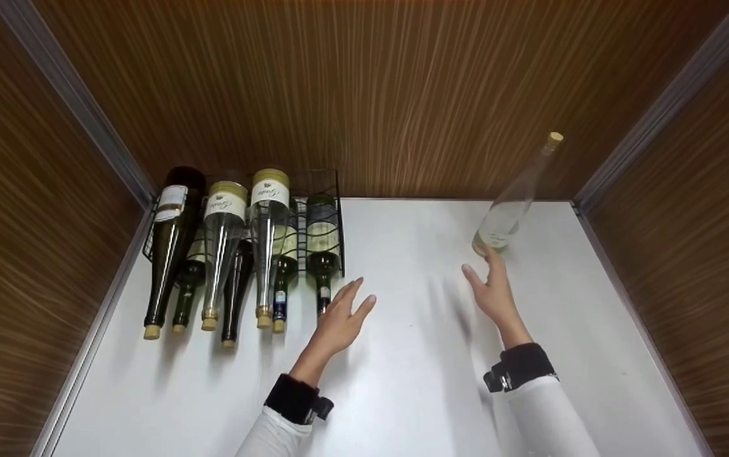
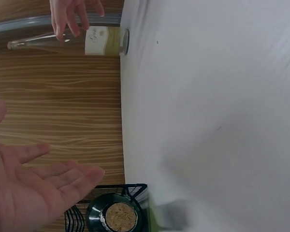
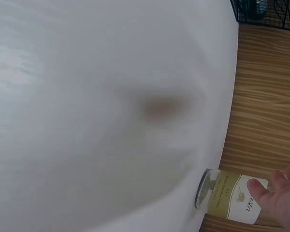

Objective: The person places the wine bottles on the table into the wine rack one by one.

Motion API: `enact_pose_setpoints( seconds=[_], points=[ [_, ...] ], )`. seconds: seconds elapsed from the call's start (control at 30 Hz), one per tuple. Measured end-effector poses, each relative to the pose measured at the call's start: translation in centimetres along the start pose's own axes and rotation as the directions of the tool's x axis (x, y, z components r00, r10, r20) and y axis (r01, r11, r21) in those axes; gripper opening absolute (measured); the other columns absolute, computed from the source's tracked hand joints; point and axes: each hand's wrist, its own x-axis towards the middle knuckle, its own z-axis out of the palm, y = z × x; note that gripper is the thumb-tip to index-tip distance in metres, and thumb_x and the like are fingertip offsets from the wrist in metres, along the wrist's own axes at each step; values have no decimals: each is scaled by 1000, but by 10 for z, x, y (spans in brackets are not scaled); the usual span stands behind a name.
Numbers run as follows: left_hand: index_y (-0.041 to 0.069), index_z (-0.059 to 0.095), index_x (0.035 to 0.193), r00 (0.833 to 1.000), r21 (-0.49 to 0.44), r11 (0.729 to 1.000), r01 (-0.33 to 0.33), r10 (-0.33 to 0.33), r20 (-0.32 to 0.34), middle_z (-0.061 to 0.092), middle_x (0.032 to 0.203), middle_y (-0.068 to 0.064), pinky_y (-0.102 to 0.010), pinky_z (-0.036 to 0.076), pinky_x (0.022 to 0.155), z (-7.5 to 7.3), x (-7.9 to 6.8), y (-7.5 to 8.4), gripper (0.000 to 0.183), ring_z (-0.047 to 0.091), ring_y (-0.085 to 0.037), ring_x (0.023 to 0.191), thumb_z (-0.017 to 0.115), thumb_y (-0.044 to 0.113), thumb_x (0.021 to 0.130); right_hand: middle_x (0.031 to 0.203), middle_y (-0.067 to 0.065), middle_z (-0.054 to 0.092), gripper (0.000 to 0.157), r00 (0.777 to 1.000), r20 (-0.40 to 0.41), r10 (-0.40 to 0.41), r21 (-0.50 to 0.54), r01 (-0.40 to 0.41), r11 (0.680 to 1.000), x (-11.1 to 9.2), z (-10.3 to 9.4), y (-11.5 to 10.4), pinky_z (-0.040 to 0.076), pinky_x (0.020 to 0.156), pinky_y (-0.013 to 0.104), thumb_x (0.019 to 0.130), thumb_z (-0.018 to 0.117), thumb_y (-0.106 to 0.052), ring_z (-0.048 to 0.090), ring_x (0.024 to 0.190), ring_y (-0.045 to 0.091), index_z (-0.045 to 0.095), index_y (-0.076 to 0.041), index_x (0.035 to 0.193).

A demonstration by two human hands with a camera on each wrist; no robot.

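Observation:
A clear glass bottle (image 1: pixel 505 212) with a cork and a cream-and-gold label stands upright on the white table at the back right. My right hand (image 1: pixel 494 293) is in front of it, thumb apart and fingers extended, overlapping the bottle's base in the head view. The right wrist view has the fingers (image 3: pixel 279 186) across the bottle's label (image 3: pixel 243 199). To the left, my left hand (image 1: pixel 341 320) hovers with spread fingers and nothing in its palm. It is beside the neck of a green corked bottle (image 1: pixel 323 235), the rightmost one in a black wire rack (image 1: pixel 341 222).
Several corked bottles lie in the rack at the back left, necks toward me. Two clear bottles (image 1: pixel 224 216) (image 1: pixel 269 197) and a dark brown one (image 1: pixel 172 222) lie on top. Wood-grain panels (image 1: pixel 402 95) wall in the table (image 1: pixel 402 381) at the back and sides.

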Motion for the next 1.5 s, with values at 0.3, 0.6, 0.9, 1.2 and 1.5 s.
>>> enact_pose_setpoints(
  seconds=[0.3, 0.6, 0.9, 1.2, 1.5],
  points=[
    [16, 37, 153, 999, 11, 999, 33, -34, 14, 36, 154, -12, -69, 17, 106, 6, 7, 1, 68, 34, -34, 139, 36, 60, 101, 154, 21, 26, 66, 973, -157, 169, 173, -141, 975, 9, -22, 8, 28, 111, 54, 102, 55, -20, 25, 142, 35, 17, -7, 155],
    [14, 34, 154, 998, -75, 997, 19, -14, 61, 33, 155, -14, -60, 20, 112, 12, 10, 5, 68, 30, -35, 141, 37, 58, 101, 154, 12, 26, 66, 915, -284, 286, 262, -212, 941, 30, -42, -1, 30, 112, 40, 101, 57, -23, 25, 143, 25, 20, -13, 154],
    [10, 34, 153, 996, -113, 993, 17, -7, 87, 33, 154, -16, -49, 24, 114, 25, 17, 6, 69, 28, -33, 142, 38, 56, 102, 158, 11, 21, 72, 901, -317, 296, 196, -243, 950, 60, -52, -12, 26, 114, 37, 100, 58, -26, 20, 145, 22, 16, -14, 156],
    [11, 37, 152, 991, -192, 981, -22, 46, 122, 36, 153, -15, -49, 34, 108, 40, 20, 7, 65, 42, -35, 134, 39, 53, 103, 164, 5, -1, 84, 921, -271, 281, 111, -260, 959, 82, -63, -22, 6, 117, 34, 100, 57, -31, 0, 149, 19, -2, -24, 159],
    [13, 35, 153, 986, -224, 974, -25, 61, 158, 34, 154, -14, -52, 34, 108, 50, 21, 12, 66, 40, -34, 135, 38, 55, 103, 164, 7, -6, 84, 928, -203, 312, 87, -300, 950, 97, -70, -31, 4, 118, 38, 103, 51, -28, -2, 149, 23, -13, -27, 157]
  ],
)
